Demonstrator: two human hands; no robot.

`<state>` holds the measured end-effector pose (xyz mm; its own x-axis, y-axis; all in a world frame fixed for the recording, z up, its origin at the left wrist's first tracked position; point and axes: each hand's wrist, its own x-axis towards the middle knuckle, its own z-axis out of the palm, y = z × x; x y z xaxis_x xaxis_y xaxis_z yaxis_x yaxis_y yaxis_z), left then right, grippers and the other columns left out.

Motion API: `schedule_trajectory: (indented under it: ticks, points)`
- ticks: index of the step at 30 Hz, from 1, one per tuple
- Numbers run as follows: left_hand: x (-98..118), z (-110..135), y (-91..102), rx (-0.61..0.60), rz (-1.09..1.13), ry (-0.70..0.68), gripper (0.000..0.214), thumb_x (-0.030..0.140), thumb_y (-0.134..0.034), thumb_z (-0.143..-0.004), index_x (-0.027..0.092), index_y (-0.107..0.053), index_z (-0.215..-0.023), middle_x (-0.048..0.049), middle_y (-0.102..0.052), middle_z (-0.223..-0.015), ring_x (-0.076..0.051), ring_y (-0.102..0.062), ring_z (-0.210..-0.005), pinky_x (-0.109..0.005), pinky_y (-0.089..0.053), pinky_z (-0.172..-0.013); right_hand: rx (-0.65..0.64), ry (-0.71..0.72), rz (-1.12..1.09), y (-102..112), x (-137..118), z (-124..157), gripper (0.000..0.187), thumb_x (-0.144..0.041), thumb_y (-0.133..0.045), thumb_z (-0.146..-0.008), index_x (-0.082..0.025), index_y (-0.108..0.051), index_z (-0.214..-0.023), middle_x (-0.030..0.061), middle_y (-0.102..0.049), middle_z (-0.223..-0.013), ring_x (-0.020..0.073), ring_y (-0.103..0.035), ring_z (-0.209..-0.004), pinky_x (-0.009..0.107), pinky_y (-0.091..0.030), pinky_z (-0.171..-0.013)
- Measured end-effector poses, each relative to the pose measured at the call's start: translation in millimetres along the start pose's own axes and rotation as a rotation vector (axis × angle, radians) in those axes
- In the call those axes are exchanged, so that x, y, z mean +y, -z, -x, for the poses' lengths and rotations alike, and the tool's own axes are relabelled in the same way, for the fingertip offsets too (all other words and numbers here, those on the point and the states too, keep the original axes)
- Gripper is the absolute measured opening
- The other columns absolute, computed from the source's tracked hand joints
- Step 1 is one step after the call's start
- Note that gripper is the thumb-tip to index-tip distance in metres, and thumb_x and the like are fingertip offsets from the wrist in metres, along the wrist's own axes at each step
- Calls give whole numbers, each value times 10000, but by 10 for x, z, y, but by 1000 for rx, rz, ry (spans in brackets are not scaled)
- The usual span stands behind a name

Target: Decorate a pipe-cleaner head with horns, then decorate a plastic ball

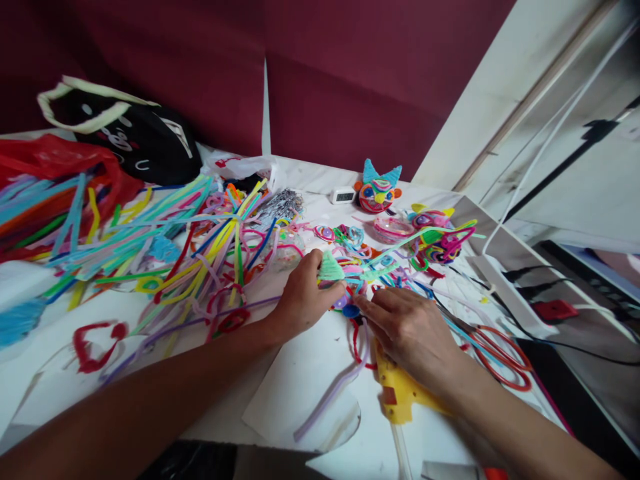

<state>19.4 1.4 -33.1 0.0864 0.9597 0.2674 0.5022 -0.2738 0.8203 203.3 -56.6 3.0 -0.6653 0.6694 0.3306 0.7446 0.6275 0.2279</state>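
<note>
My left hand (301,298) is closed around a small pale green pipe-cleaner piece (330,268), pinching it over the white table (305,393). My right hand (407,327) lies just right of it, fingers curled and pointing toward a blue and purple coiled piece (349,308); whether it grips anything I cannot make out. Under my right wrist lies a yellow glue gun (397,393). A lilac pipe cleaner (330,397) and a red one (356,347) lie between my forearms.
A heap of coloured pipe cleaners (165,240) covers the left and middle. A red plastic bag (60,160) and a black tote bag (135,137) sit at the back left. A finished pipe-cleaner face (377,190), a small white clock (344,195), red-handled scissors (503,360) and cables lie to the right.
</note>
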Motion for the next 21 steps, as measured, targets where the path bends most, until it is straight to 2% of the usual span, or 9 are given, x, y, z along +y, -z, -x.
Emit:
schedule_trajectory:
  ticks: [8, 15, 21]
  points:
    - [-1, -2, 5, -13, 0, 14, 246, 254, -649, -696, 220, -424, -787, 20, -520, -762, -170, -512, -723, -290, -368, -635, -92, 64, 80, 76, 37, -84, 217, -211, -509, -954, -173, -699, -1051, 36, -641, -723, 183, -545, -649, 330, -328, -589]
    - [15, -6, 7, -29, 5, 4, 235, 249, -633, -699, 219, -414, -778, 14, -511, -772, -174, -503, -729, -298, -360, -648, -115, 103, 96, 130, 61, -159, 130, -214, -585, -917, -178, -705, -952, 18, -633, -720, 188, -540, -630, 344, -302, -577]
    - [-2, 3, 0, -23, 16, -4, 248, 253, -625, -702, 223, -393, -782, 12, -499, -776, -174, -492, -723, -303, -359, -652, -173, 127, 73, 166, 75, -202, 193, -176, -500, -955, -170, -691, -925, 37, -638, -738, 199, -543, -651, 357, -323, -612]
